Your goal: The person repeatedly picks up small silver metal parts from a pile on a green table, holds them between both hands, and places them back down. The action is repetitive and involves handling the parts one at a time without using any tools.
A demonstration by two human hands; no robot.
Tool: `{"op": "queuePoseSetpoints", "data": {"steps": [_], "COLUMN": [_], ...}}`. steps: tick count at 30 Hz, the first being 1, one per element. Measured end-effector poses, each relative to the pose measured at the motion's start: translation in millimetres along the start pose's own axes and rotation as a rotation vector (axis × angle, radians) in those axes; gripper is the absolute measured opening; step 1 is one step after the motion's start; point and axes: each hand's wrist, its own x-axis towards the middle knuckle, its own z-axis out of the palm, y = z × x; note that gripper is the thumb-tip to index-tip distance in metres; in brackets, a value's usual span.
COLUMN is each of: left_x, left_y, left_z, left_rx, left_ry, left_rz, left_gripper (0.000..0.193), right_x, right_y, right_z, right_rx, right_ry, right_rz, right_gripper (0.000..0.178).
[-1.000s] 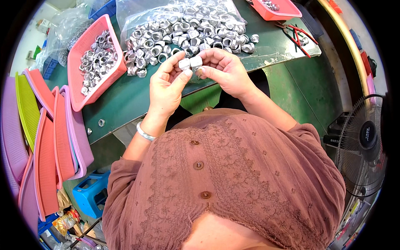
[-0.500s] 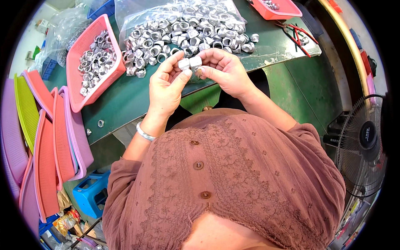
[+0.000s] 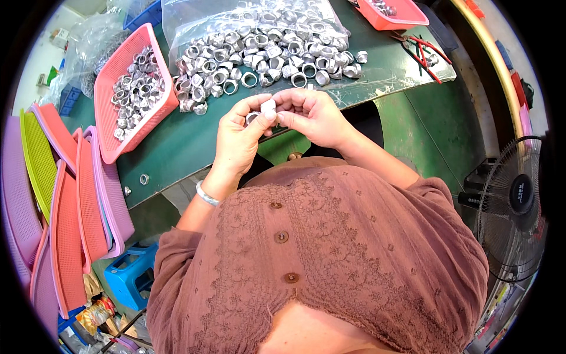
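My left hand [image 3: 233, 140] and my right hand [image 3: 319, 123] meet in front of my chest, over the near edge of the green table. Pinched between their fingertips is a silver metal ring [image 3: 268, 107] with a flat, pale top. Part of a round band [image 3: 251, 117] also shows within the left fingers. My right fingers are curled closed against the ring, hiding much of what they grip. Just beyond my hands lies a large heap of similar silver rings [image 3: 274, 53], spilling from a clear plastic bag [image 3: 180, 17].
Left of the heap, a pink basket [image 3: 166, 109] holds more rings; another pink basket [image 3: 396, 22] stands far right. Red-handled pliers [image 3: 421, 54] lie near the right corner. Stacked colored baskets [image 3: 68, 236] and a blue stool [image 3: 128, 274] are at left, a fan [image 3: 520, 193] at right.
Both hands have come slightly lower, toward my body, and closer together. Two flat-topped rings showed side by side before; now they overlap and are turned, mostly covered by the fingers.
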Motion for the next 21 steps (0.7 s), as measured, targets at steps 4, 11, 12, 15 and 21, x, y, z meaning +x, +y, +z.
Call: {"op": "queuePoseSetpoints", "data": {"steps": [4, 11, 12, 15, 21], "left_x": [2, 44, 48, 52, 36], "left_y": [11, 108, 119, 122, 42], "left_z": [-16, -115, -126, -130, -28], "left_rx": [0.138, 0.920, 1.168, 1.604, 1.128], "left_ry": [0.008, 0.557, 0.643, 0.697, 0.109], "left_rz": [0.143, 0.730, 0.754, 0.943, 0.669], "left_gripper": [0.025, 0.025, 0.027, 0.032, 0.019], "right_x": [1, 10, 12, 13, 2], "right_y": [-5, -12, -13, -14, -22], "right_z": [-6, -31, -34, -43, -57], "right_rx": [-0.157, -0.347, -0.400, -0.563, -0.809], "right_ry": [-0.024, 0.293, 0.318, 0.363, 0.378], "right_rz": [0.004, -0.156, -0.194, -0.302, -0.353], "right_gripper": [0.025, 0.019, 0.018, 0.017, 0.017]}}
